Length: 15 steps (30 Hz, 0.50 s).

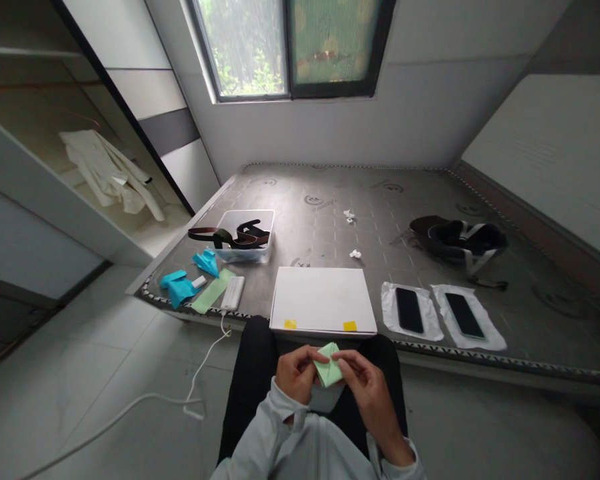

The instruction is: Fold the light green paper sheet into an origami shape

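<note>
A small piece of light green folded paper [329, 373] is held up over my lap, with creases running across its face. My left hand [296, 375] grips its left side, the thumb and fingers pinched together on the edge. On the upper right of the paper, my right hand [371, 387] pinches with thumb and index finger. The fingertips behind the paper are hidden. Just beyond both hands lies a closed white box [323, 300] with two yellow tape pieces on its near edge.
Left on the mattress [305, 193]: blue folded paper [180, 288], a green paper strip [213, 291], a white power strip [233, 294] with its cord, and a plastic bin [245, 253] with belts. Right: two phones [410, 311] on white wrappers and a dark cap [457, 240]. Crumpled white bits [355, 254] lie behind.
</note>
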Each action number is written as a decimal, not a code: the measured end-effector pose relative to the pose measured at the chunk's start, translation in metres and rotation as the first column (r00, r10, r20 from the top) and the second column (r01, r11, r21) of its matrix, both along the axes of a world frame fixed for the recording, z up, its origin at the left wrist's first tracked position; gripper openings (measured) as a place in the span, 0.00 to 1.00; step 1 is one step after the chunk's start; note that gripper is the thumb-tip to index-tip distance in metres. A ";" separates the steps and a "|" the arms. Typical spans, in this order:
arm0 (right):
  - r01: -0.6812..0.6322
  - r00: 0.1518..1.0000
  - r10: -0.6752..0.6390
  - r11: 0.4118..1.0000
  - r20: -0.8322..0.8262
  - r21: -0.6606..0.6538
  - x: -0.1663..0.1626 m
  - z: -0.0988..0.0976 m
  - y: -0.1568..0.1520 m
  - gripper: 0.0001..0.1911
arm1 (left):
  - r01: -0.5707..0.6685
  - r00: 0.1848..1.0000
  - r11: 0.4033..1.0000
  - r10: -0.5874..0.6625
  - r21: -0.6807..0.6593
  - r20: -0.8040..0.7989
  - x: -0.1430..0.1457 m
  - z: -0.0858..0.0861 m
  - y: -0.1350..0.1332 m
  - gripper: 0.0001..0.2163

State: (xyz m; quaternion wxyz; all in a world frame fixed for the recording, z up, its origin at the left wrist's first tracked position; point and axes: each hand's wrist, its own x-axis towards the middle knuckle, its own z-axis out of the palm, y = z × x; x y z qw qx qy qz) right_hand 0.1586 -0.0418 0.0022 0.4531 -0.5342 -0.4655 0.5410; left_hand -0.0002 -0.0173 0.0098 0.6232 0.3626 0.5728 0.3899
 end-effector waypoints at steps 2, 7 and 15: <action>0.053 0.998 -0.051 0.998 0.043 -0.038 -0.001 -0.001 0.001 0.26 | 0.065 0.998 0.997 -0.066 0.049 0.006 -0.002 -0.004 -0.001 0.11; 0.059 0.986 -0.046 0.995 0.159 -0.076 -0.003 0.001 0.002 0.29 | 0.028 0.998 0.997 -0.024 0.072 -0.063 -0.002 -0.002 -0.001 0.18; 0.113 0.962 -0.121 0.992 0.243 0.049 -0.006 0.001 -0.001 0.22 | -0.064 0.985 0.995 0.076 0.081 -0.157 0.001 0.005 -0.004 0.17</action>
